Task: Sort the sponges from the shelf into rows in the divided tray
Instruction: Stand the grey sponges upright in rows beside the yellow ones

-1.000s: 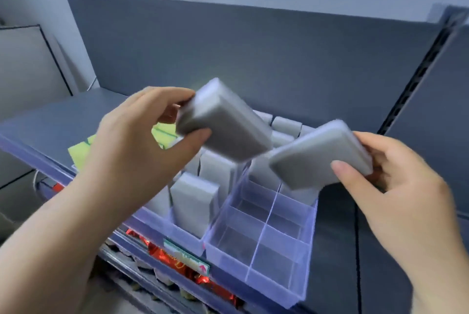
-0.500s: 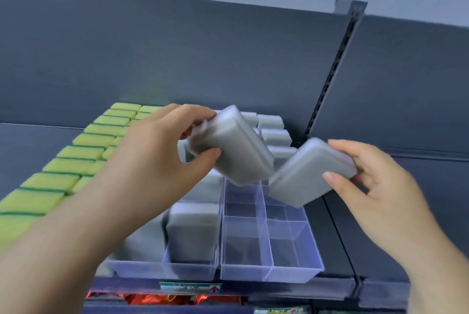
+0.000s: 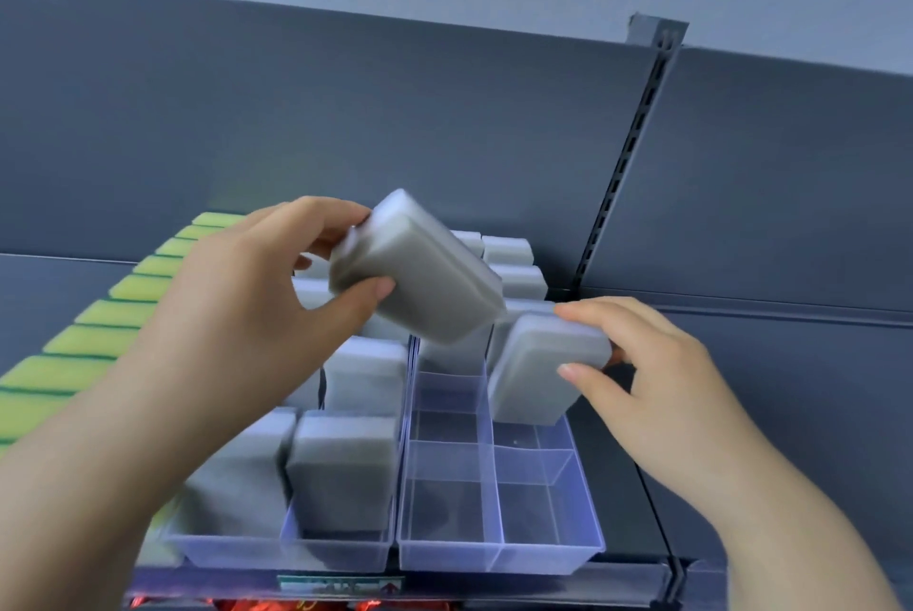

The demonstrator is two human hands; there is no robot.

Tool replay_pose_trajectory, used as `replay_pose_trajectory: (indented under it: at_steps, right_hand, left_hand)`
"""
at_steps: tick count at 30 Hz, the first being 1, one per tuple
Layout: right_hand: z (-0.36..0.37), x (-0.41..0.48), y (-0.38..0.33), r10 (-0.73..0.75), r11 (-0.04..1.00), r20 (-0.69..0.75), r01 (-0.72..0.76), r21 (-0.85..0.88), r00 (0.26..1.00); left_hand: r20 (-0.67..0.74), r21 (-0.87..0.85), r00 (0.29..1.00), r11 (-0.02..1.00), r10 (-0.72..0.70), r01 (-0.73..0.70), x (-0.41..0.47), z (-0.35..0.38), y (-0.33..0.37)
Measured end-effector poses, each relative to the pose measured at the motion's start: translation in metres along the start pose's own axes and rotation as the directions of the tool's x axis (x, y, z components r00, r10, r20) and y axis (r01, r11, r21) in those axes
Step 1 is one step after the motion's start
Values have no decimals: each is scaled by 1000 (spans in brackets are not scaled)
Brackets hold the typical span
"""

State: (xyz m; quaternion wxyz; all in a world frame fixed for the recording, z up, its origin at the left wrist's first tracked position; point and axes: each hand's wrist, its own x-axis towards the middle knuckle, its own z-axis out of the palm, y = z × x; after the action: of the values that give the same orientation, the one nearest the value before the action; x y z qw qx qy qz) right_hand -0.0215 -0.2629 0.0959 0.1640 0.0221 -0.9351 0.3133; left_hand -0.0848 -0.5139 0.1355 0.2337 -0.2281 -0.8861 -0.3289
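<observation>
My left hand (image 3: 257, 304) grips a grey sponge (image 3: 420, 269), held tilted above the middle of the trays. My right hand (image 3: 657, 378) grips a second grey sponge (image 3: 538, 368), whose lower end sits in a compartment of the right row of the clear divided tray (image 3: 499, 546). That tray's front compartments hold nothing. Several grey sponges (image 3: 346, 472) stand upright in the left clear tray (image 3: 276, 551), and more grey sponges (image 3: 509, 254) fill the back rows.
A row of yellow-green sponges (image 3: 94, 338) runs along the shelf to the left of the trays. A dark grey back panel (image 3: 444, 116) rises behind, with a slotted upright (image 3: 622, 166). Red packaging (image 3: 306, 605) shows below the shelf edge.
My right hand has lowered its grey sponge from mid-air into a right-row compartment. My left hand has stayed above the trays with its sponge. The view shifted from angled to facing the shelf.
</observation>
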Motion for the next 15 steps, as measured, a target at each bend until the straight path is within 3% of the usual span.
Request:
replay_pose_trajectory:
  at_steps: [8,15]
  right_hand:
    - [3,-1,5,-8,999,24,9,-44,1000]
    - [19,-1,15,-20,996,132,31,-79,991]
  left_hand:
    - [14,90,1000,996,20,-21,9,1,-1]
    - [228,126,964,977,138,-170,22,6,5]
